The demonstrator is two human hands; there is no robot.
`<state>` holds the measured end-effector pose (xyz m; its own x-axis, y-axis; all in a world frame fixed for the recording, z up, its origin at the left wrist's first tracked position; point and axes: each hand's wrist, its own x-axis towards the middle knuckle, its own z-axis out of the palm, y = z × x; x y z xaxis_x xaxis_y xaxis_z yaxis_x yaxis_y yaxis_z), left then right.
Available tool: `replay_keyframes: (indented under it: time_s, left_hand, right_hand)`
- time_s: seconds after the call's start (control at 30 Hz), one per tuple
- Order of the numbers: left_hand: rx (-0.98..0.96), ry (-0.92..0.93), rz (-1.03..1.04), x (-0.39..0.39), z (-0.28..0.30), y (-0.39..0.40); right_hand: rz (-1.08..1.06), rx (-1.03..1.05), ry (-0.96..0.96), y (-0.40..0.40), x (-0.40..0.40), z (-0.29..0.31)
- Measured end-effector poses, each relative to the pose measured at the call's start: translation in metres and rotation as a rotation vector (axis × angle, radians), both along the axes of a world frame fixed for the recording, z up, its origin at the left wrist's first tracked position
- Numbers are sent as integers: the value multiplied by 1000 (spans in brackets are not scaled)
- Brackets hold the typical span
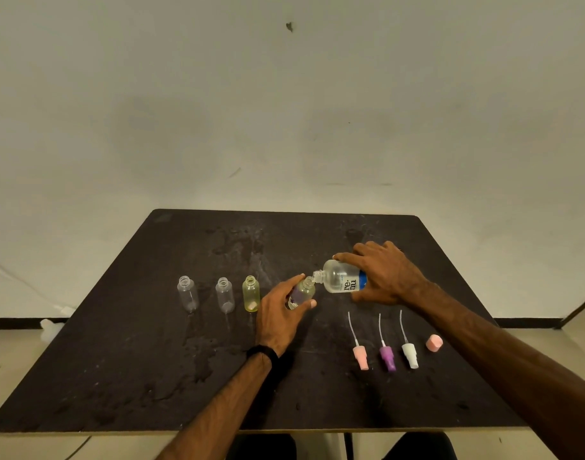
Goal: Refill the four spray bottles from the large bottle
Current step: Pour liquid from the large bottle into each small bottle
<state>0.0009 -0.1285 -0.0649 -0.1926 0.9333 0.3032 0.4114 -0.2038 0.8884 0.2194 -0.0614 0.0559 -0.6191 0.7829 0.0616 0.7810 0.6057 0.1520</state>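
Both hands are busy over the table (125, 360): the right hand (384, 277) wraps the large bottle (342, 278) from above, fingers over its far side and thumb under the near side, tipping it nearly flat so its open neck points left. The left hand (281, 317) grips the purple bottle (301, 293), thumb on the near side and fingers behind, tilting it so its mouth meets that neck. Both forearms reach in from the near edge, the right one crossing above the sprayer heads.

Doing this pour well, I judge, means keeping the two mouths touching and raising the big bottle's base slowly, since the small opening will overflow easily; wet patches already mark the table. How full the purple bottle is I cannot tell.

Left of the hands stand the yellow bottle (251, 293) and two clear bottles (225, 295), all open. Near the right forearm lie three sprayer heads (386, 355) and a pink cap (434, 342).
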Motion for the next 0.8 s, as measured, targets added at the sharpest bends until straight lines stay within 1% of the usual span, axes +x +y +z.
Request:
replay_keyframes:
  time_s: [0.27,0.47,0.53,0.7,0.8]
  left_hand:
    - [7,-62,1,3,2,-1]
    - [5,-173,-19,7,6,2]
    - [13,-186,-24,9,9,3]
    - [10,-198,-12,11,9,8]
    - [-7,-200,-11,10,7,10]
  right_hand:
    - [-9,-22,35,1,0,-4]
    - [-38,-103,205,1,0,-13]
    - [-71,-188,309,2,0,-20]
    - [-184,-405,743,3,5,-37]
    - [-274,-480,936,8,11,-49]
